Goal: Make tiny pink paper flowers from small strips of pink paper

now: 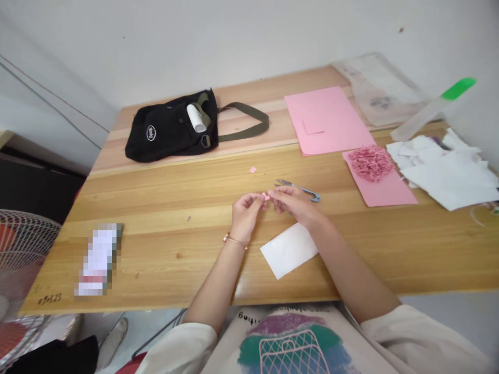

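Note:
Between my two hands is a small piece of pink paper (265,196). My left hand (248,210) pinches its left side, and my right hand (290,200) closes its fingertips on the right side. Just beyond my right hand lie blue-handled thread snips (298,188), partly covered by the hand. A tiny pink paper square (253,170) rests on the wood farther back. Under my right wrist is a sheet of white paper (290,250), one part hidden by the forearm.
Pink sheets (331,117) lie back right, near a mound of pink shreds (371,163). White papers (452,171) and a green-capped clear tube (432,111) are farther right. A black bag (167,130) sits at the back; a blurred-out object (97,259) is at left, beside a fan (25,254).

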A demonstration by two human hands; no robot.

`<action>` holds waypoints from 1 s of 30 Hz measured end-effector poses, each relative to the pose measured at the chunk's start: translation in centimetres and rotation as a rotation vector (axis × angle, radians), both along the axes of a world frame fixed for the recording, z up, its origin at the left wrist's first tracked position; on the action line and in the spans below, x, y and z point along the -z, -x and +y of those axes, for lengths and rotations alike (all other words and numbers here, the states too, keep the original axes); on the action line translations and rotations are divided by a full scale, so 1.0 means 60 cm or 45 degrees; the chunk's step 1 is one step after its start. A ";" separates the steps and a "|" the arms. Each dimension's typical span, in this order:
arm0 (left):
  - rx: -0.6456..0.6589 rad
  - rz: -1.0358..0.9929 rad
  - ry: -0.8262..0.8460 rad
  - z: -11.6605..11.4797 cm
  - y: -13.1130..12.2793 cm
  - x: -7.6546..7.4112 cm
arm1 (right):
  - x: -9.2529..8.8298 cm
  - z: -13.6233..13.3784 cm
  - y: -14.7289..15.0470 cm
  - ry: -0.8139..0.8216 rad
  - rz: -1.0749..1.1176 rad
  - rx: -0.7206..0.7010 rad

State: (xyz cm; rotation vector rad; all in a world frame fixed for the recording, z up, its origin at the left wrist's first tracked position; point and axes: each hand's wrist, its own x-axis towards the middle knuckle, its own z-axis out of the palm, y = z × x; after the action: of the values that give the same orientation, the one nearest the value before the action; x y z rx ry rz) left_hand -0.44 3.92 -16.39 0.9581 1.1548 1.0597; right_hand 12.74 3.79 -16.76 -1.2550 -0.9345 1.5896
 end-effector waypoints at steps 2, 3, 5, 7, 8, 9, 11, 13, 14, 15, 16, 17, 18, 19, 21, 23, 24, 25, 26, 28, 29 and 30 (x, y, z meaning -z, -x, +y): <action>-0.005 -0.003 -0.005 0.000 0.000 -0.001 | -0.002 -0.001 0.000 0.001 -0.052 -0.019; -0.009 -0.006 -0.004 0.000 -0.001 -0.001 | -0.002 0.000 0.000 -0.001 -0.070 -0.028; -0.019 -0.016 0.002 0.001 -0.001 -0.002 | -0.001 0.000 0.000 -0.004 -0.082 -0.042; -0.022 -0.023 0.009 0.001 -0.002 -0.003 | 0.002 0.001 0.000 -0.002 -0.080 -0.041; -0.020 -0.024 0.011 0.000 -0.002 -0.003 | 0.003 0.001 0.000 0.000 -0.077 -0.041; -0.018 -0.023 0.015 0.000 -0.002 -0.003 | 0.003 0.002 0.000 0.003 -0.075 -0.043; -0.016 -0.021 0.020 0.000 -0.001 -0.003 | 0.003 0.002 0.000 0.009 -0.074 -0.041; -0.012 -0.020 0.020 0.000 0.000 -0.002 | 0.000 0.001 0.001 0.013 -0.060 -0.029; -0.011 -0.020 0.019 0.000 0.000 -0.002 | -0.001 0.001 0.001 0.015 -0.047 -0.021; -0.008 -0.020 0.018 0.000 0.000 -0.002 | -0.003 0.000 0.001 0.015 -0.036 -0.014; -0.008 -0.020 0.018 0.000 0.000 -0.002 | -0.004 0.000 0.001 0.013 -0.033 -0.014; -0.008 -0.021 0.020 0.000 0.001 -0.002 | -0.005 -0.001 0.001 0.005 -0.040 -0.025; -0.010 -0.023 0.022 0.000 0.001 -0.002 | -0.006 -0.001 0.000 -0.010 -0.055 -0.046; -0.015 -0.027 0.026 0.000 0.001 -0.002 | -0.006 -0.002 0.000 -0.026 -0.072 -0.072; -0.026 -0.035 0.039 0.000 0.001 -0.002 | -0.005 -0.002 -0.002 -0.054 -0.095 -0.123; -0.034 -0.041 0.052 0.000 0.001 -0.002 | -0.002 -0.003 -0.003 -0.061 -0.097 -0.139; -0.033 -0.042 0.054 0.000 0.000 -0.002 | -0.001 -0.003 -0.004 -0.061 -0.098 -0.136; -0.029 -0.041 0.053 0.000 0.000 -0.003 | -0.001 -0.003 -0.004 -0.065 -0.105 -0.132; -0.026 -0.037 0.051 0.000 0.000 -0.003 | 0.000 -0.003 -0.004 -0.072 -0.114 -0.127; -0.021 -0.030 0.047 0.000 0.000 -0.004 | 0.000 -0.002 -0.005 -0.075 -0.124 -0.116; -0.020 -0.028 0.046 0.000 -0.001 -0.004 | -0.001 -0.002 -0.004 -0.066 -0.118 -0.108; -0.019 -0.028 0.045 0.000 -0.001 -0.004 | -0.001 -0.002 -0.004 -0.052 -0.107 -0.097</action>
State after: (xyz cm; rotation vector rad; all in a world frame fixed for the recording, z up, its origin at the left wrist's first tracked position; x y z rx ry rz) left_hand -0.40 3.93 -16.13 0.9093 1.1606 1.0566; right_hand 12.98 3.69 -16.72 -1.2794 -1.0742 1.5782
